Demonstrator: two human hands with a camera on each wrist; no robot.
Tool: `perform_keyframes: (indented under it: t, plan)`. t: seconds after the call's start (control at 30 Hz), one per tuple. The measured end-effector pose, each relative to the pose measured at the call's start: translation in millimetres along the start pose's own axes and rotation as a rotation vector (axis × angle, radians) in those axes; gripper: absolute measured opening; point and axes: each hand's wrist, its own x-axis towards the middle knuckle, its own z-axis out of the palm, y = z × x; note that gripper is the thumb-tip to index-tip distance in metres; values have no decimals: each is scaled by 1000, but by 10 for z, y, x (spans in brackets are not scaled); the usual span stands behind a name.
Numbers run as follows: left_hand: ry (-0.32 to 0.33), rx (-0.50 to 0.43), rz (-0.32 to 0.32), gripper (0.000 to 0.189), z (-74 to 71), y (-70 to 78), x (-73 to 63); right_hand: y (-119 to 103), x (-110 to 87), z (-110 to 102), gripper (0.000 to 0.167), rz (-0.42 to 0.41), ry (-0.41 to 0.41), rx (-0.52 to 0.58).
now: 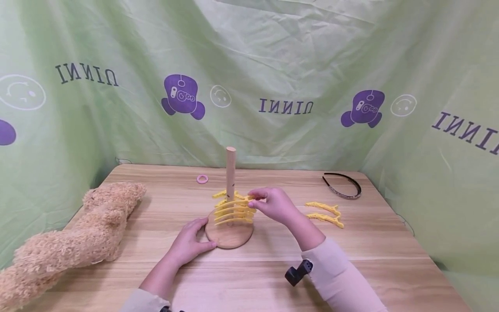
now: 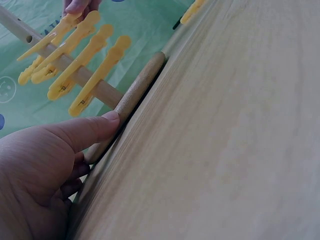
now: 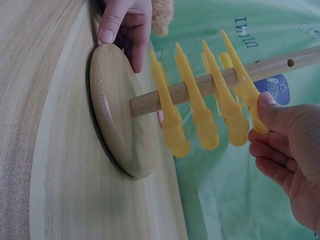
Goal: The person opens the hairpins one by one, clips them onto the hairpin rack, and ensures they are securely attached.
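A wooden stand's round base (image 1: 230, 240) lies on the table, and its post (image 1: 231, 169) rises upright. My left hand (image 1: 189, 242) holds the base by its left rim, thumb (image 2: 107, 122) along the edge and fingers around the side. Several yellow hair clips (image 3: 197, 105) are clamped across the post, one above another. My right hand (image 1: 274, 206) pinches the broad end of the topmost clip (image 3: 240, 75) between thumb and fingers. That clip lies across the post in the right wrist view. Its grip end is partly hidden by my fingertips.
Two loose yellow hair clips (image 1: 323, 213) lie to the right of the stand. Behind them sits a black headband (image 1: 347, 196). A pink ring (image 1: 202, 179) lies at the back. A fluffy tan plush (image 1: 89, 229) stretches along the left side. Green curtains (image 1: 249, 65) enclose the table.
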Motion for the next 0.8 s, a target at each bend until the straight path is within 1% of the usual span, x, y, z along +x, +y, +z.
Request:
perform_keyframes:
  t: [0.13,0.37,0.53,0.7,0.8]
  plan:
    - [-3,-2,-3,81,1,-3,-3,-8,-12,-7,31,-5,-15,1]
    - [8,-1,8,81,12,-8,10,11,-27,-19,36,-41,-34,-11]
    - [4,-3,4,81,11,-10,13,27,-50,-36,43,-40,-50,21]
    - [-6,-6,-5,81,-3,1,11,52,-123,-95,55,-11,-40,54]
    - [-12,-9,-11,82,-9,3,5,92,-190,-146,56,20,-20,59]
